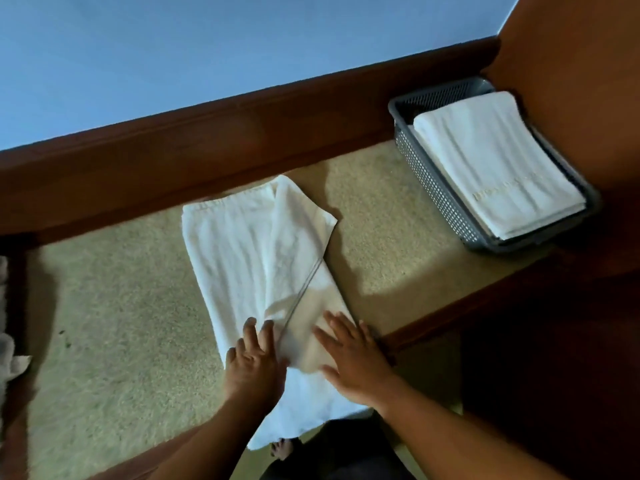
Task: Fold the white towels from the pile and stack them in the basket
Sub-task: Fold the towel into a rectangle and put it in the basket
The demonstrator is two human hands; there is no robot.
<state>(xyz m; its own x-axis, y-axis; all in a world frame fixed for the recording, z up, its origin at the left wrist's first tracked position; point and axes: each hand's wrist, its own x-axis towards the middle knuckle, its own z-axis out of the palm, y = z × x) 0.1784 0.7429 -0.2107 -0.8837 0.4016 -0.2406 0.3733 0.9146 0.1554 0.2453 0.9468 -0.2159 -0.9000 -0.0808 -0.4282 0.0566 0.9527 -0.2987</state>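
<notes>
While folded towels already lie stacked in the grey basket at the right, one white towel lies part-folded on the beige carpeted surface. The left hand and right hand press flat on its near end, fingers spread, pinching nothing. Cloth at the left edge probably awaits folding.

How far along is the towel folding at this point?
Done: folded white towels already lie stacked in the grey basket. In hand: the left hand and right hand press flat on a half-folded towel on the beige surface. Left: finish this fold, basket it, then the cloth at the left edge, seemingly more pile.
</notes>
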